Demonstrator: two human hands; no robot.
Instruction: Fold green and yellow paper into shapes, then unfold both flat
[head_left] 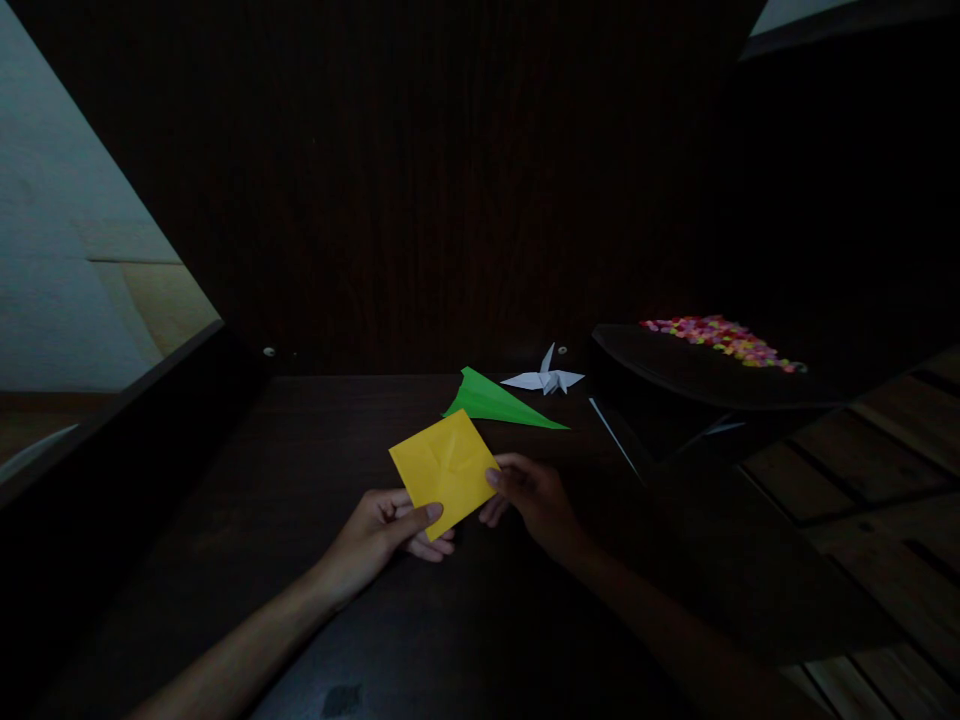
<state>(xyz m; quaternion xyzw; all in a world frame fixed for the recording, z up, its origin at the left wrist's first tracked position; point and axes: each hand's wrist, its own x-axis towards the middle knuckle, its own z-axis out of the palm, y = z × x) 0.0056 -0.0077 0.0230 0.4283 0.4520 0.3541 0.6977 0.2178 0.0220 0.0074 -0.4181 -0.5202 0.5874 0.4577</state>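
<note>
Yellow origami paper point(445, 469) is pinched by both hands: left hand point(382, 535) grips its lower corner, right hand point(534, 497) its right edge, above the dark table point(315, 450).

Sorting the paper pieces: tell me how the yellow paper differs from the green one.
The yellow paper is a creased square held off the desk by the left hand and right hand; the green paper is a long pointed fold lying untouched on the desk. Both are plain coloured paper.

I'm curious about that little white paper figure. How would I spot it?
Look along the dark wooden table to its far edge. Behind the green folded paper stands the white paper crane, the only white piece, with raised pointed wings.
</note>
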